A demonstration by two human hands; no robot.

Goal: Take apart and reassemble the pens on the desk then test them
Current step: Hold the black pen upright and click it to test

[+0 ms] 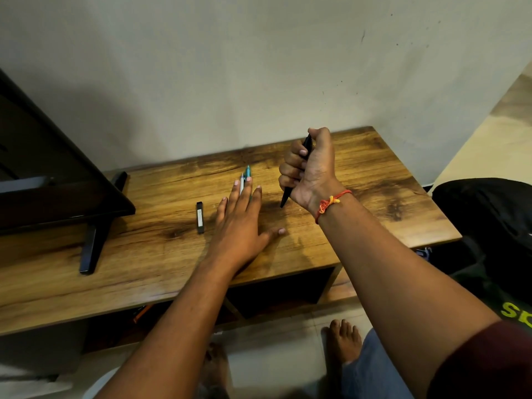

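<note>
The right hand point(309, 165) is closed in a fist around a slim black pen point(296, 171), tip down above the brown wooden desk point(374, 180). The left hand point(241, 220) lies flat, fingers spread, over a white pen point(241, 184) and a teal pen point(248, 171). The label on the small black rectangular stick point(200, 217) is unreadable. A black monitor stand point(95, 240) is at the left.

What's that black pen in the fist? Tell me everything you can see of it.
The black pen is a slim, dark stick, plastic by its look, wrapped in the right hand, which is closed in a fist around its middle. It stands steeply tilted, its narrow tip pointing down, close above the wooden desk; whether it touches is unclear. The top end pokes out by the thumb. The fingers hide the middle.
</note>
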